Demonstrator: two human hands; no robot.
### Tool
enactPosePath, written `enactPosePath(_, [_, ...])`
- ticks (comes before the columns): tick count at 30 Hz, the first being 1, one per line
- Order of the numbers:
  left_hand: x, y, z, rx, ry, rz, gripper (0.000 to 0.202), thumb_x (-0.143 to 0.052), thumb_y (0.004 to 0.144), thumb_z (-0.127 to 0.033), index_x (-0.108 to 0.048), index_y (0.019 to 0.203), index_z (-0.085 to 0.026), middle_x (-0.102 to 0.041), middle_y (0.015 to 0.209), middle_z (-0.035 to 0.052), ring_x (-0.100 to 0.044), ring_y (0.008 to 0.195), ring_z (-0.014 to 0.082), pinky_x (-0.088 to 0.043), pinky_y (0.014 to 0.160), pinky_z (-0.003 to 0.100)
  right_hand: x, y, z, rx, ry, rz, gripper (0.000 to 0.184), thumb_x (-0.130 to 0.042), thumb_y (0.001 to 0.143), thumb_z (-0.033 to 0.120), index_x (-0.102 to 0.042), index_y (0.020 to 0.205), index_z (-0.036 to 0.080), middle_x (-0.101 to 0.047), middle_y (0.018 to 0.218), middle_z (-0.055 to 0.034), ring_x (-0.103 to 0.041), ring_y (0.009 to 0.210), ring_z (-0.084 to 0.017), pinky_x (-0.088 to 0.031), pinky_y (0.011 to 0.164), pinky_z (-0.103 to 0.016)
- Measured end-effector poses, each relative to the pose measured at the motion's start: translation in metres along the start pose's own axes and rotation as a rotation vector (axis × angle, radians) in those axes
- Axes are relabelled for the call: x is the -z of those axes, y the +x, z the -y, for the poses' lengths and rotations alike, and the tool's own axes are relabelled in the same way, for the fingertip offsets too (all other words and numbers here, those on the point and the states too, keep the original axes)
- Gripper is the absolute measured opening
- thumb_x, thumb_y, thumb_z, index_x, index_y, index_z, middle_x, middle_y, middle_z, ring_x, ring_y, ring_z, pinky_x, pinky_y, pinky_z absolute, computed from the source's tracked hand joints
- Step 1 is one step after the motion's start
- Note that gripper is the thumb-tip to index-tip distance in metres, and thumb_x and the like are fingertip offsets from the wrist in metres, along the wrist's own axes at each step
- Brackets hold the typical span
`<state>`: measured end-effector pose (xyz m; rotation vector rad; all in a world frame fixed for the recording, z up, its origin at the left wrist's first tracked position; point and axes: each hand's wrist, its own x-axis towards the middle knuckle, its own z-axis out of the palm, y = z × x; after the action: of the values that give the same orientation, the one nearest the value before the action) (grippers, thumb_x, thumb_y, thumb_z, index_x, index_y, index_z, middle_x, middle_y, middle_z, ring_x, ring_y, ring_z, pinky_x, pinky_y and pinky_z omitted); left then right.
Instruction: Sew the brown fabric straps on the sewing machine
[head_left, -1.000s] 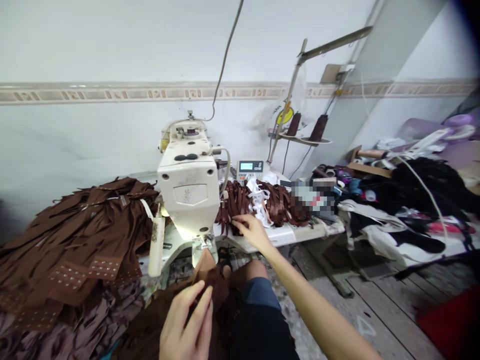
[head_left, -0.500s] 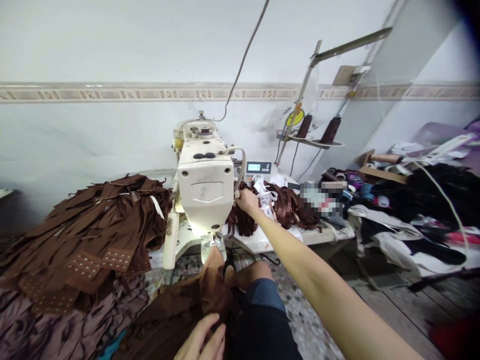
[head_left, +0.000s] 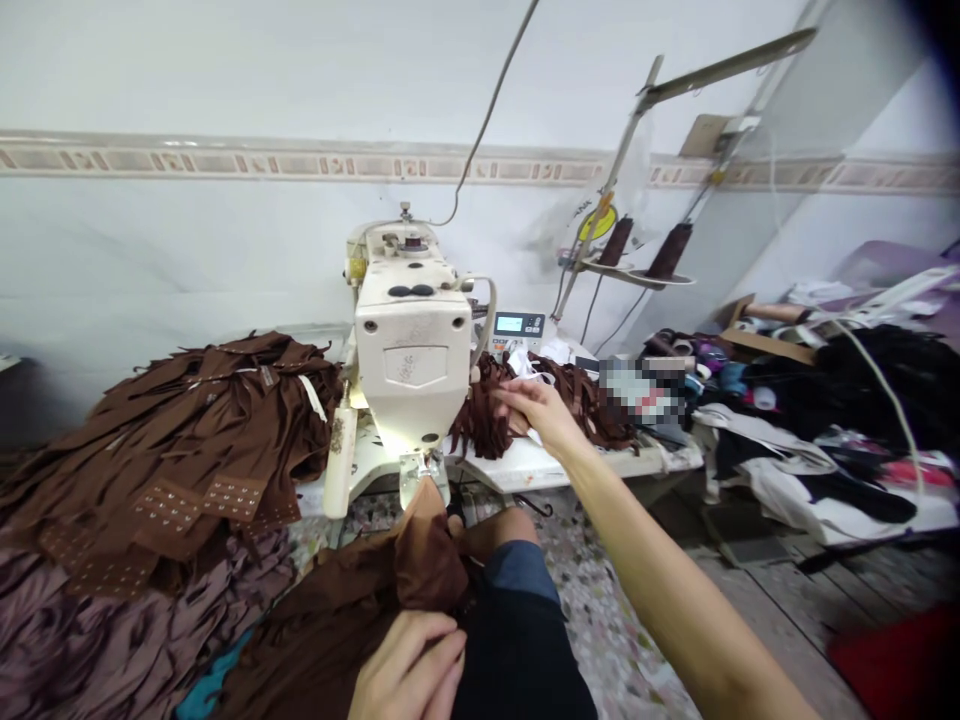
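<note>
Low in the head view, my left hand (head_left: 412,665) is held over my lap beside the brown garment (head_left: 322,620), fingers curled together. Whether cloth is pinched in them is hidden. One brown cloth corner (head_left: 429,530) runs up to the presser foot (head_left: 424,470) of the white sewing machine (head_left: 412,350). My right hand (head_left: 536,405) is right of the machine head, over a bundle of brown straps (head_left: 484,415). Its fingers reach left, with the thumb apart from them, and nothing clearly shows in its grip.
Left of the machine lies a heap of brown garments (head_left: 225,420), with mauve cloth (head_left: 150,640) below it. A lit control panel (head_left: 517,325) and brown thread cones (head_left: 670,250) are behind the straps. Thread spools and dark and white cloth (head_left: 810,470) pile up at right.
My right hand has left the side of the machine head and moved right and slightly down over the straps. My left hand's fingers have drawn together. The camera view has shifted slightly.
</note>
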<state>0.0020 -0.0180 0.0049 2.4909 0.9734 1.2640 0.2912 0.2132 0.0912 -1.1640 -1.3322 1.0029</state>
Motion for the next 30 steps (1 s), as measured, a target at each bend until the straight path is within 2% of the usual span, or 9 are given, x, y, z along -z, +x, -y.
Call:
enactPosePath(4, [0.003,0.026,-0.022,0.128,-0.185,-0.016,0.033,-0.06,0.105,-0.013,-0.069,0.135,-0.022,-0.075,0.127,0.0152,-0.078,0.102,0.0204,-0.067,0.087,0.029,0.007,-0.078,0.028,-0.094,-0.354,0.485,0.03,-0.078,0.091,0.043,-0.079,0.075,0.017,-0.075,0.063,-0.0029,-0.048,0.04,-0.01,-0.031,0.044,-0.024])
enactPosePath(7, [-0.012,0.03,-0.036,0.317,-0.343,0.044,0.068,-0.068,0.101,-0.019,-0.044,0.164,-0.029,-0.051,0.164,0.0219,-0.077,0.089,0.0168,-0.069,0.082,0.03,-0.006,-0.128,0.042,-0.04,-0.531,0.908,0.024,-0.071,0.092,0.022,-0.08,0.07,0.02,-0.073,0.06,0.001,-0.061,0.051,-0.013,-0.04,0.056,-0.024])
enactPosePath(10, [-0.033,0.029,-0.046,0.519,-0.572,0.155,0.095,-0.08,0.092,-0.024,-0.029,0.172,-0.027,-0.053,0.161,0.0229,-0.076,0.086,0.0173,-0.067,0.072,0.028,-0.019,-0.156,0.044,0.065,-0.597,1.151,0.015,-0.076,0.085,0.013,-0.083,0.075,0.022,-0.073,0.062,0.003,-0.062,0.057,-0.013,-0.036,0.059,-0.024])
enactPosePath(12, [-0.041,0.027,-0.049,0.671,-0.707,0.242,0.087,-0.082,0.091,-0.025,-0.04,0.167,-0.022,-0.075,0.127,0.0143,-0.071,0.073,0.0136,-0.06,0.061,0.022,-0.02,-0.158,0.04,0.089,-0.591,1.158,0.011,-0.08,0.082,0.014,-0.085,0.078,0.023,-0.075,0.066,0.0027,-0.061,0.059,-0.013,-0.035,0.058,-0.025])
enactPosePath(15, [-0.039,0.023,-0.049,0.784,-0.681,0.265,0.025,-0.07,0.101,-0.029,-0.077,0.121,-0.017,-0.069,0.08,-0.0001,-0.059,0.06,0.0091,-0.046,0.056,0.019,-0.007,-0.141,0.035,-0.011,-0.46,1.087,0.008,-0.085,0.083,0.029,-0.086,0.086,0.022,-0.076,0.071,0.0009,-0.064,0.061,-0.014,-0.04,0.059,-0.023])
enactPosePath(17, [-0.031,0.02,-0.046,0.726,-0.547,0.184,0.031,-0.061,0.106,-0.031,-0.078,0.086,-0.016,-0.062,0.07,-0.0006,-0.058,0.063,0.0102,-0.044,0.059,0.02,0.003,-0.126,0.033,-0.112,-0.353,1.007,0.023,-0.087,0.084,0.042,-0.085,0.085,0.02,-0.075,0.071,-0.0002,-0.064,0.063,-0.015,-0.044,0.059,-0.023])
enactPosePath(19, [-0.024,0.016,-0.042,0.643,-0.439,0.116,0.039,-0.057,0.109,-0.032,-0.073,0.077,-0.017,-0.058,0.067,-0.0007,-0.059,0.062,0.0109,-0.044,0.06,0.021,0.006,-0.115,0.032,-0.204,-0.27,0.874,0.034,-0.088,0.083,0.051,-0.082,0.081,0.018,-0.072,0.068,0.0001,-0.061,0.059,-0.014,-0.043,0.056,-0.023])
enactPosePath(25, [-0.002,0.015,-0.028,0.353,-0.19,0.098,0.022,-0.061,0.109,-0.03,-0.076,0.098,-0.018,-0.066,0.071,0.0005,-0.063,0.064,0.0138,-0.05,0.06,0.023,-0.02,-0.123,0.02,-0.276,-0.064,0.56,0.043,-0.087,0.084,0.058,-0.075,0.08,0.016,-0.068,0.063,0.0008,-0.058,0.057,-0.012,-0.042,0.055,-0.023])
enactPosePath(30, [0.024,0.041,-0.011,0.095,0.251,-0.12,0.04,-0.063,0.103,-0.01,-0.065,0.143,-0.018,-0.078,0.114,0.0112,-0.073,0.107,0.0226,-0.058,0.096,0.036,-0.04,-0.148,0.009,-0.404,0.024,0.734,0.043,-0.091,0.079,0.057,-0.077,0.08,0.016,-0.078,0.073,-0.0038,-0.06,0.049,-0.011,-0.044,0.05,-0.021])
